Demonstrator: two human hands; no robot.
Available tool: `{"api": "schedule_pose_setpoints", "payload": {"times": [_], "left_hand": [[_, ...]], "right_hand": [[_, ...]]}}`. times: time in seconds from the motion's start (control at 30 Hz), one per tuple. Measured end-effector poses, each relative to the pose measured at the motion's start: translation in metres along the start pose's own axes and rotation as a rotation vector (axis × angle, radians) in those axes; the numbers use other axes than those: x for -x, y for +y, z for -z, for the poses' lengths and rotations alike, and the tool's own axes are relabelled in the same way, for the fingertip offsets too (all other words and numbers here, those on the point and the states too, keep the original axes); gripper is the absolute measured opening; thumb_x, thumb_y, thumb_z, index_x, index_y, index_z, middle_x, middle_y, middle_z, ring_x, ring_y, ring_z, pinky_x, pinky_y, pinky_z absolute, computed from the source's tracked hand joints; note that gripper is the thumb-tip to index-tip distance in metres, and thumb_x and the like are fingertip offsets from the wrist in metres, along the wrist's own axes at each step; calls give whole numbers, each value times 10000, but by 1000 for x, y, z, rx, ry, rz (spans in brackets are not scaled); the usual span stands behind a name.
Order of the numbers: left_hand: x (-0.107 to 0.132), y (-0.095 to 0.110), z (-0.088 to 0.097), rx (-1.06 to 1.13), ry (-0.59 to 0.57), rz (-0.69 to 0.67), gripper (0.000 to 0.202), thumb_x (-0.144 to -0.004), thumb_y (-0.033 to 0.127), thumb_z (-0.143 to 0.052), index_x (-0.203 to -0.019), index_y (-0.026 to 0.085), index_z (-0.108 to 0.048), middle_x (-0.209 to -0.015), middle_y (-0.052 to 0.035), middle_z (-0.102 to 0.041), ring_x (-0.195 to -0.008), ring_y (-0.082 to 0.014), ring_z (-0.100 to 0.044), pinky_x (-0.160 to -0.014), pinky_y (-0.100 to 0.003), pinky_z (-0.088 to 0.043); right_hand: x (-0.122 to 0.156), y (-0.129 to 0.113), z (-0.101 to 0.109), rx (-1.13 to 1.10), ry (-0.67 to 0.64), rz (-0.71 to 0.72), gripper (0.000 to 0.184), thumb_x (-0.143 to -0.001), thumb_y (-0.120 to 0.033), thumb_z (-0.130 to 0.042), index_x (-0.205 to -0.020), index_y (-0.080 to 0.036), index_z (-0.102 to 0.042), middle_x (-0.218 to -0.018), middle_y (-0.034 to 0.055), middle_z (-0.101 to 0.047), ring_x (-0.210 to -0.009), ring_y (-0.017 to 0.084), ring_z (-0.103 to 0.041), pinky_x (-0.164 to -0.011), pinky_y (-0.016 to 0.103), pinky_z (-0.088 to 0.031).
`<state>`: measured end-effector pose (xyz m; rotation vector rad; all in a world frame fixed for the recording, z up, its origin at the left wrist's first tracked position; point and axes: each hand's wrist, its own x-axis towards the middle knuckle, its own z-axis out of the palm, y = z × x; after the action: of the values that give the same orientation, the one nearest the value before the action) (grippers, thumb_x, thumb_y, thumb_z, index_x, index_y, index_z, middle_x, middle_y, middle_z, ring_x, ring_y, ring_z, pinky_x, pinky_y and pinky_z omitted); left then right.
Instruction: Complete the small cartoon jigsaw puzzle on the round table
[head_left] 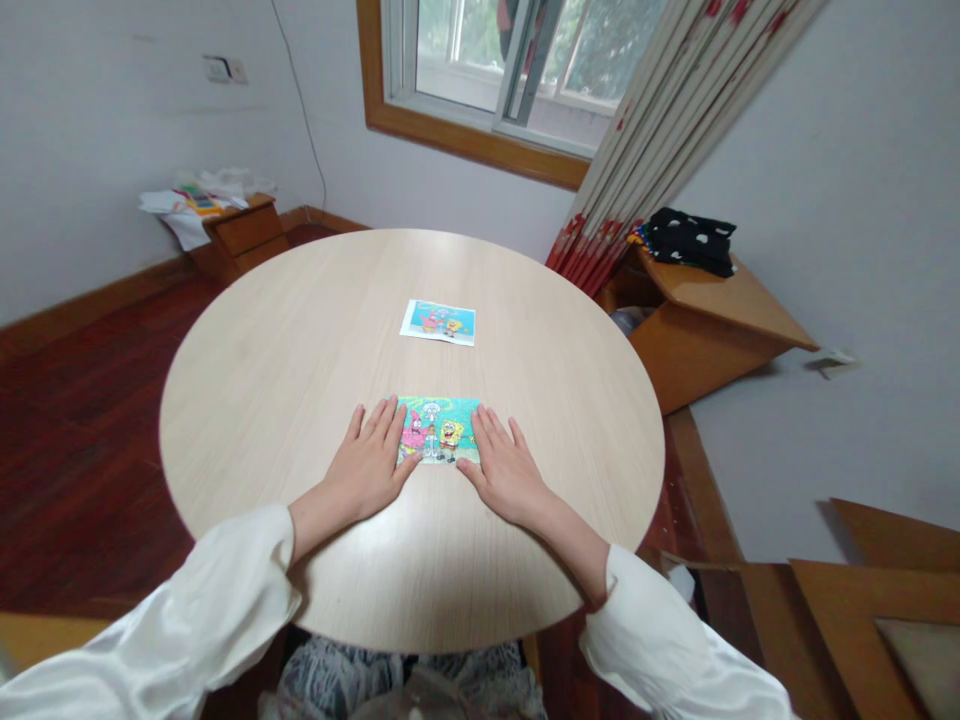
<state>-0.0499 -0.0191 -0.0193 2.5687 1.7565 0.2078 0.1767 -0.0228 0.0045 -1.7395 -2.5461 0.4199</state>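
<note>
A small cartoon jigsaw picture (439, 428) lies flat near the front of a round light-wood table (300, 340). My left hand (370, 462) rests flat, fingers stretched out, on the picture's left edge. My right hand (505, 468) lies flat with spread fingers against its right edge. Neither hand holds anything. A second cartoon picture (439, 322), a printed sheet, lies farther back near the table's middle.
A low wooden cabinet (240, 232) with papers stands at the back left. At the right, a wooden unit (705, 320) carries a black dotted cloth (690, 240), beside a curtain (660, 130) and window. Wooden furniture (877, 600) sits at the lower right.
</note>
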Motion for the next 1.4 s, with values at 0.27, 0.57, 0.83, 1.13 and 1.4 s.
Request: {"api": "schedule_pose_setpoints", "payload": {"times": [0.27, 0.57, 0.83, 1.13, 1.4], "left_hand": [[-5, -9, 9, 160, -38, -8, 706, -986, 501, -190, -1499, 23, -275, -1562, -225, -303, -1469, -288, -249, -1187, -505, -205], [57, -30, 21, 134, 34, -94, 604, -1011, 430, -237, -1536, 131, -242, -1580, -144, -304, -1468, -264, -258, -1190, -506, -230], [80, -13, 14, 29, 21, -150, 623, -1010, 465, -235, -1493, 92, -357, -1533, -152, -387, -1433, -291, -341, -1184, -532, -228], [71, -12, 18, 154, 21, -87, 567, -1000, 445, -286, -1435, 115, -439, -1491, -154, -467, -1391, -283, -410, -1166, -514, -304], [49, -10, 24, 234, 64, -36, 587, -994, 426, -261, -1484, 106, -313, -1502, -170, -442, -1382, -265, -413, -1144, -451, -348]], "right_hand": [[-1, 5, -2, -50, 20, 5, 699, -1008, -462, -239, -1554, -45, -109, -1611, 181, -103, -1507, 260, -44, -1215, 524, -87], [39, 9, -20, -2, 169, 110, 682, -1017, -404, -261, -1563, -113, 26, -1600, 176, -151, -1500, 272, -103, -1203, 556, -181], [55, 3, -26, 72, 111, 85, 672, -1008, -466, -262, -1539, -56, -224, -1575, 199, -220, -1478, 305, -214, -1193, 556, -219], [54, 4, -27, 48, 144, 83, 672, -1007, -449, -291, -1558, -89, -156, -1565, 198, -267, -1473, 298, -237, -1180, 572, -235], [40, 3, -19, -11, 132, 54, 710, -1008, -476, -249, -1567, -91, -39, -1599, 186, -174, -1497, 286, -134, -1199, 544, -179]]}}
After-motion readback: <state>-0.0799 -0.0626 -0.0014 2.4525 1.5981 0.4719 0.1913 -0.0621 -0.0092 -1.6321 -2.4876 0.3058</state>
